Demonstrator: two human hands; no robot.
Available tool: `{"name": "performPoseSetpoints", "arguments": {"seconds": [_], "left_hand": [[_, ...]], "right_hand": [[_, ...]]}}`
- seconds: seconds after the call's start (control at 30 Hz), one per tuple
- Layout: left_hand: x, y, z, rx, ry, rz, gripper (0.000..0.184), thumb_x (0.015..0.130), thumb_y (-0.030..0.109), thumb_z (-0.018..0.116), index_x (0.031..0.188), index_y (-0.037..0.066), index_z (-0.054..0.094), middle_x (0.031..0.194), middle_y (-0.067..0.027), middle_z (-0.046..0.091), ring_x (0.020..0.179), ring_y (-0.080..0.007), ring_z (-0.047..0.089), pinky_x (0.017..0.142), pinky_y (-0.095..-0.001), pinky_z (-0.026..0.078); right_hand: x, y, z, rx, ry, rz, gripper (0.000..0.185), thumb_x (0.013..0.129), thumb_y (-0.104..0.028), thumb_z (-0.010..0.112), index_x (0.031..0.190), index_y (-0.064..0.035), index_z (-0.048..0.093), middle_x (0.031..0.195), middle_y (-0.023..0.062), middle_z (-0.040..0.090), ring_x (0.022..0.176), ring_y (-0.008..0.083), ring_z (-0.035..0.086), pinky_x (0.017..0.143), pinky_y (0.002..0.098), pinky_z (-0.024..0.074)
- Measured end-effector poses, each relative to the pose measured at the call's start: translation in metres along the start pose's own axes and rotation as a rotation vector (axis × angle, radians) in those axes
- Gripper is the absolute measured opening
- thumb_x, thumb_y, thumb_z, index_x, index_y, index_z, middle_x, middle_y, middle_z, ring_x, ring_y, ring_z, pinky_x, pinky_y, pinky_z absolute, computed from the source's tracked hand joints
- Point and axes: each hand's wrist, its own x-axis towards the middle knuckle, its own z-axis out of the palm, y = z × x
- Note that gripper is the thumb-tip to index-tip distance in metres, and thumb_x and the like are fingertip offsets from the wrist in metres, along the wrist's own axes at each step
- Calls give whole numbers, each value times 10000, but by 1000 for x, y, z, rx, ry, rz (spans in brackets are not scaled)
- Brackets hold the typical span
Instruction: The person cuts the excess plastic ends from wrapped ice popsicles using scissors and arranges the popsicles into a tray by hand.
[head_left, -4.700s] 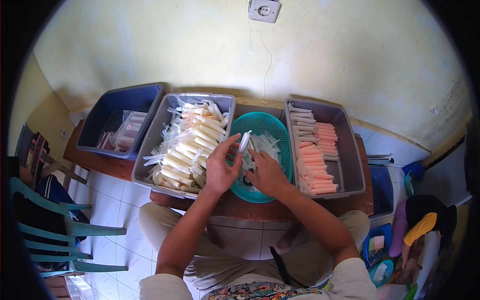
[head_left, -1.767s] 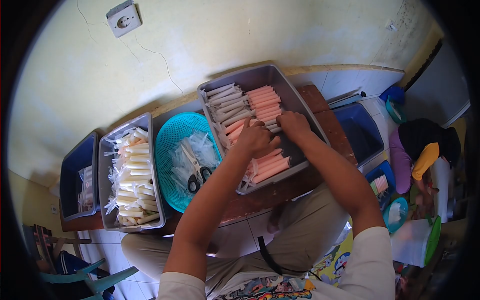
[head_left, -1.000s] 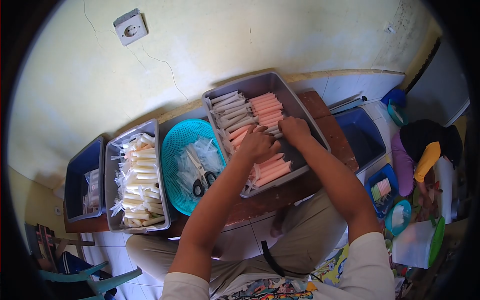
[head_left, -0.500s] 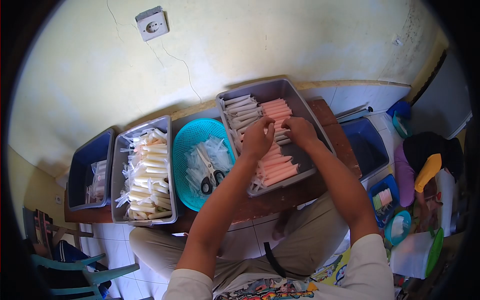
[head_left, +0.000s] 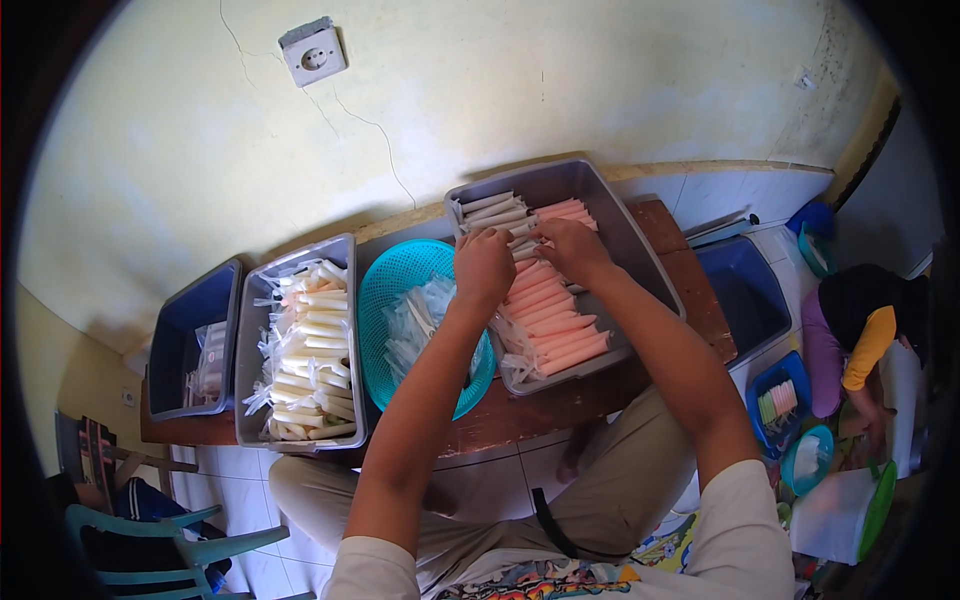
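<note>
Both my hands are over a grey tub (head_left: 645,255) that holds rows of slim filled plastic tubes, like ice pops. Pink tubes (head_left: 560,325) lie stacked along the near side, with more pink ones at the back. Pale grey tubes (head_left: 492,210) fill the far left corner. My left hand (head_left: 485,268) is curled at the left edge of the pale stack. My right hand (head_left: 573,250) bends its fingers down just right of it. A pale tube (head_left: 522,238) shows between the fingertips of both hands, partly covered by them.
Left of the tub stands a turquoise basket (head_left: 378,290) with clear plastic bags and scissors, half behind my left forearm. Further left are a tub of cream-coloured tubes (head_left: 325,345) and a dark blue tub (head_left: 180,340). A person (head_left: 865,330) bends over containers at right.
Both hands have moved from the middle of the tub toward the pale stack at the far left. More of the pink rows is uncovered. The view has shifted slightly.
</note>
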Motion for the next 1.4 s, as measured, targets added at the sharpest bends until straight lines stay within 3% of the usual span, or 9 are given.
{"name": "performPoseSetpoints", "arguments": {"seconds": [0.17,0.6,0.8,1.0,1.07,1.2,1.27,1.4], "left_hand": [[-7,-5,8,288,-181,88,128,831,81,688,916,84,783,966,-113,784,1011,-286,717,1013,-405,480],[-10,-5,5,334,-230,96,117,834,96,677,773,87,776,845,-136,773,979,-290,718,1004,-412,472],[-13,-6,7,212,-173,61,105,839,106,683,799,84,777,842,-142,769,962,-298,719,1003,-408,475],[-13,-4,4,185,-114,63,98,864,141,689,872,79,765,887,-136,768,981,-295,719,1029,-418,470],[-12,-2,2,285,-151,94,138,897,196,704,965,114,791,967,-106,776,1013,-290,727,1125,-467,445],[-11,1,-2,293,-65,91,142,921,210,723,1022,135,788,1009,-77,779,1062,-278,720,1195,-523,370],[-13,0,-6,110,93,35,151,942,228,750,1065,148,785,1047,-57,782,1087,-275,712,1201,-556,324],[-14,-3,-24,-120,85,-37,154,965,245,762,1084,150,787,1071,-45,786,1100,-275,707,1207,-567,276]], "right_hand": [[2,10,26,-90,-40,-54,231,964,-272,689,1133,-145,782,1102,128,754,1050,365,726,884,501,582],[4,5,34,-198,-52,-174,230,978,-218,631,1133,-158,790,1116,88,732,1151,320,681,916,468,593],[6,12,34,-157,-89,-122,222,969,-177,621,1086,-156,809,1103,135,683,1091,355,706,927,479,588],[9,13,14,-119,-111,-159,216,951,-180,674,1092,-78,802,1080,174,757,1038,374,722,920,464,578],[4,13,1,-37,-79,-165,218,928,-173,737,1093,-43,793,1041,187,778,1011,369,733,910,460,572],[-2,2,-22,-18,-55,-120,233,908,-176,781,1095,-38,792,1012,182,777,1001,366,738,892,458,571],[-7,-10,-33,37,-34,-57,235,914,-179,775,1099,-34,793,973,185,775,979,361,743,871,451,571],[-17,-28,-42,127,-5,-51,240,917,-171,771,1114,-35,791,977,180,777,953,337,748,842,431,570]]}}
